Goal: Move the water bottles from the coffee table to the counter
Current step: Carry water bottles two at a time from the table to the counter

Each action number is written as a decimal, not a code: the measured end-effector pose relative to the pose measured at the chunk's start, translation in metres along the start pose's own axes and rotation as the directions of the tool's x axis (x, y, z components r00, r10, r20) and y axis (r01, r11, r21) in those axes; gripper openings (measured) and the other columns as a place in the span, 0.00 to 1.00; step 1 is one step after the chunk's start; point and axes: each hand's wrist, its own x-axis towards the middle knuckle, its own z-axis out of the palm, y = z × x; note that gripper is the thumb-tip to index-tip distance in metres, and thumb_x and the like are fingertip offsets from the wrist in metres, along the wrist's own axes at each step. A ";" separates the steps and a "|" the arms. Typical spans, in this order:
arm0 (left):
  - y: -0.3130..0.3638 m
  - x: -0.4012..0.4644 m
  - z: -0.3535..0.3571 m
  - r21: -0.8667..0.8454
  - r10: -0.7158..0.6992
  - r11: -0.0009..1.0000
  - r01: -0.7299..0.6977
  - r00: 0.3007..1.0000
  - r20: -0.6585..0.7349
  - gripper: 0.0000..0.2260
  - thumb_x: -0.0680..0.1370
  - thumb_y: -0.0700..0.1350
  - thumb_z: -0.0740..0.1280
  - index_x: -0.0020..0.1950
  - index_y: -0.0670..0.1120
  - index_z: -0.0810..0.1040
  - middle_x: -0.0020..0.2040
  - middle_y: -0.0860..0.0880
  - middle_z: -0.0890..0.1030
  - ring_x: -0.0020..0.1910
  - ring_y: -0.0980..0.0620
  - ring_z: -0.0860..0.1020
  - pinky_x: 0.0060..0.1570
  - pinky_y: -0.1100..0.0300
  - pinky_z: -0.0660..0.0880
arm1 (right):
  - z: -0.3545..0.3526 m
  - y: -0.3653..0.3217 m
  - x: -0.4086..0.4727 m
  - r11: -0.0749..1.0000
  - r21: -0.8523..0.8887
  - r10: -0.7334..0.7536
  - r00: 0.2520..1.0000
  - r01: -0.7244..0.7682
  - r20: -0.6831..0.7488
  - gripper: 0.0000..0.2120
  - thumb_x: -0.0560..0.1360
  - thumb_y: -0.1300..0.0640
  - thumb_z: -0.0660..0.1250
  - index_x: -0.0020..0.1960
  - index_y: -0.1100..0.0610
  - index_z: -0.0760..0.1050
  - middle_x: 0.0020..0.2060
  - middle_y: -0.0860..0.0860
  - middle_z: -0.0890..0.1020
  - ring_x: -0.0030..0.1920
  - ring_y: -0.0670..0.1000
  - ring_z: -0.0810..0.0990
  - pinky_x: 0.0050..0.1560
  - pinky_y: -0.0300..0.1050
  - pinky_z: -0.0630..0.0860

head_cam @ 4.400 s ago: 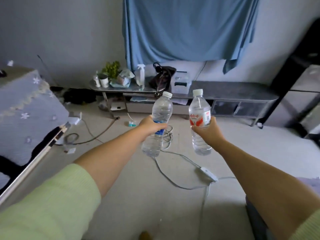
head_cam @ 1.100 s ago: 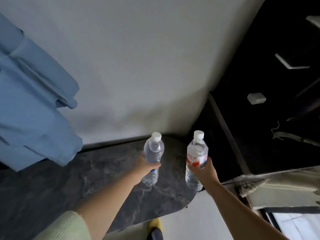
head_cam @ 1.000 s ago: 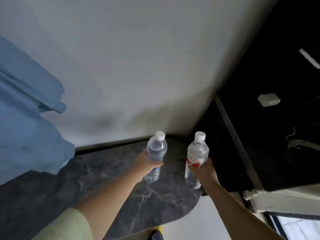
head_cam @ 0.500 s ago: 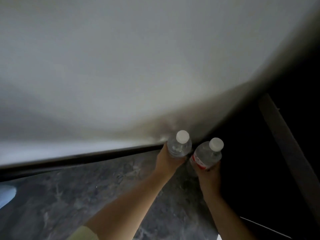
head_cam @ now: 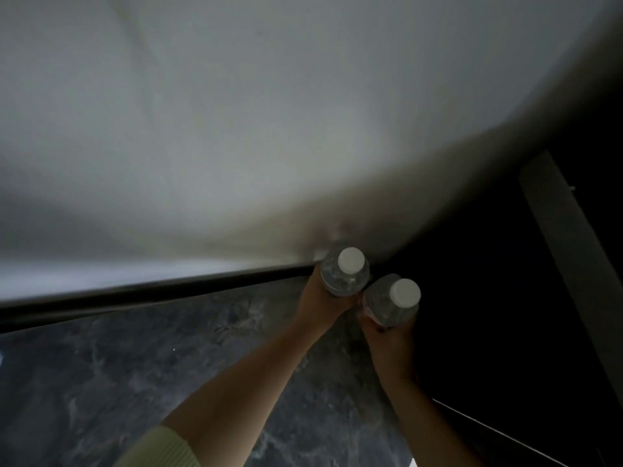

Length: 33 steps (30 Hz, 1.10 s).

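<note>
Left hand [head_cam: 322, 306] gripped the left water bottle [head_cam: 344, 276] and right hand [head_cam: 387, 335] gripped the right water bottle [head_cam: 391, 303] (white caps up, bottles touching), both at the dark marble counter [head_cam: 135, 382]'s back corner by the wall [head_cam: 236, 129].

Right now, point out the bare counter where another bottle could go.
Bare marble counter stretches left of the left hand, bordered by the dark strip under the wall. The corner is crowded: both bottles, the right hand.
</note>
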 end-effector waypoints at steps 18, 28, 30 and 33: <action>0.149 -0.107 -0.106 0.245 0.058 0.968 -0.052 0.998 -0.017 0.46 0.71 0.48 0.75 0.79 0.49 0.48 0.76 0.45 0.62 0.74 0.46 0.63 0.65 0.57 0.65 | -0.084 -0.165 -0.032 0.996 -0.056 0.072 0.987 -0.065 0.140 0.47 0.68 0.64 0.76 0.78 0.58 0.51 0.75 0.59 0.59 0.74 0.56 0.61 0.63 0.33 0.59; 0.273 -0.180 -0.163 0.654 0.326 0.727 -0.208 0.943 -0.063 0.30 0.78 0.52 0.66 0.76 0.48 0.59 0.73 0.46 0.67 0.72 0.45 0.64 0.67 0.48 0.66 | -0.134 -0.298 -0.016 0.820 -0.476 -0.170 0.930 0.316 0.326 0.28 0.76 0.55 0.64 0.74 0.55 0.62 0.75 0.55 0.61 0.74 0.57 0.58 0.74 0.51 0.58; 0.289 -0.197 -0.172 0.734 0.377 0.647 -0.208 0.923 -0.071 0.28 0.78 0.52 0.64 0.76 0.48 0.60 0.71 0.45 0.69 0.70 0.44 0.66 0.65 0.47 0.67 | -0.140 -0.317 -0.020 0.734 -0.553 -0.215 0.907 0.394 0.362 0.24 0.76 0.56 0.62 0.72 0.53 0.64 0.74 0.53 0.61 0.74 0.56 0.58 0.73 0.53 0.59; 0.302 -0.218 -0.189 0.828 0.429 0.528 -0.187 0.901 -0.070 0.26 0.79 0.53 0.62 0.75 0.48 0.61 0.70 0.46 0.70 0.70 0.44 0.66 0.67 0.47 0.65 | -0.146 -0.342 -0.028 0.571 -0.645 -0.272 0.858 0.508 0.436 0.22 0.78 0.52 0.60 0.72 0.51 0.64 0.75 0.53 0.59 0.75 0.54 0.56 0.72 0.54 0.60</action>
